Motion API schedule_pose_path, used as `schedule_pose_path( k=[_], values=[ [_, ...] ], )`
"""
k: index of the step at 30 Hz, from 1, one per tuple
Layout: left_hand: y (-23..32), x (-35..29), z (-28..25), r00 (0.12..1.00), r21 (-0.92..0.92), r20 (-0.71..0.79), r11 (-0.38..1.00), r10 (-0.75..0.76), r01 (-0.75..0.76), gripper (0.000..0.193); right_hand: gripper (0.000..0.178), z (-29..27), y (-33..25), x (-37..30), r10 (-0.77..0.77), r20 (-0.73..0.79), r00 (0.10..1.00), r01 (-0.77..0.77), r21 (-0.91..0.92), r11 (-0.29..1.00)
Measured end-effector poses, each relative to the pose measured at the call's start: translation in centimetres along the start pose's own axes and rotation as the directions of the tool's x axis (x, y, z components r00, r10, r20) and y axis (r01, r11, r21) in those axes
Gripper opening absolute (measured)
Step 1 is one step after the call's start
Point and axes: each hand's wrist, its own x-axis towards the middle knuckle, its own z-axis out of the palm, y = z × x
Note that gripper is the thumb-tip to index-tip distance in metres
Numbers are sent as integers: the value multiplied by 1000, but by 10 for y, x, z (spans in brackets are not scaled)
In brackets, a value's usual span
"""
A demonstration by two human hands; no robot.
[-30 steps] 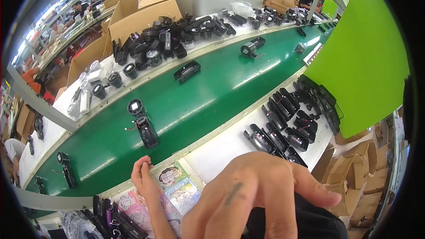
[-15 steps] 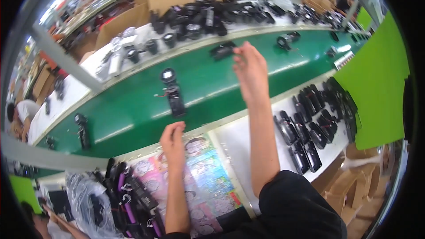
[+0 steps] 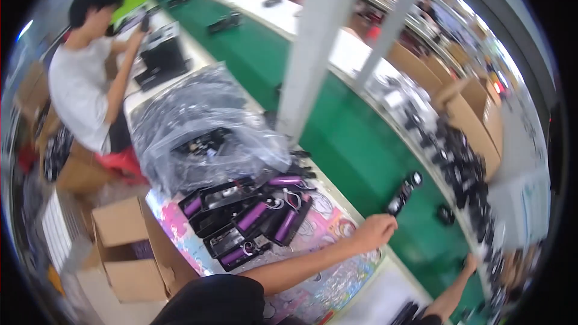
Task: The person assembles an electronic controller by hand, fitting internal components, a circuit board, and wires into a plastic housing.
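Note:
My left hand (image 3: 378,232) is closed over the near edge of the green belt (image 3: 337,138), its fingers curled and their tips hidden. Right at those fingers is the near end of a slim black device (image 3: 403,195) with a round, lens-like head. Whether the hand grips it is not clear. Farther right, my right hand (image 3: 471,265) reaches across the belt beside a small dark bit; its fingers are too small and blurred to read. A black part (image 3: 445,214) lies on the belt between the hands. Left of my forearm are opened black housings with purple cylindrical cells (image 3: 251,215).
A grey post (image 3: 316,54) rises beside the belt. A clear plastic bag (image 3: 208,126) of parts rests on the bench. An open carton (image 3: 129,247) stands at lower left. A person in white (image 3: 81,84) sits at far left. Black parts (image 3: 460,159) line the belt's far side.
The view has swung left, bringing the plastic bag and seated person in. My left hand now meets the device's near end. My right hand has moved from the black part to farther right along the belt.

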Motion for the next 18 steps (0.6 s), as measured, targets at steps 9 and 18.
schedule_pose_path(
  k=[9, 18],
  values=[
    [-3, -7, 0, 977, 11, 51, 978, -206, 206, 9, 48, -22, -118, -17, 122, 214, 969, -132, 34, 991],
    [-12, 1, 4, 980, -40, 9, 979, -200, 201, 11, 57, -130, -147, -58, -7, 143, 990, -26, 228, 973]
  ],
)
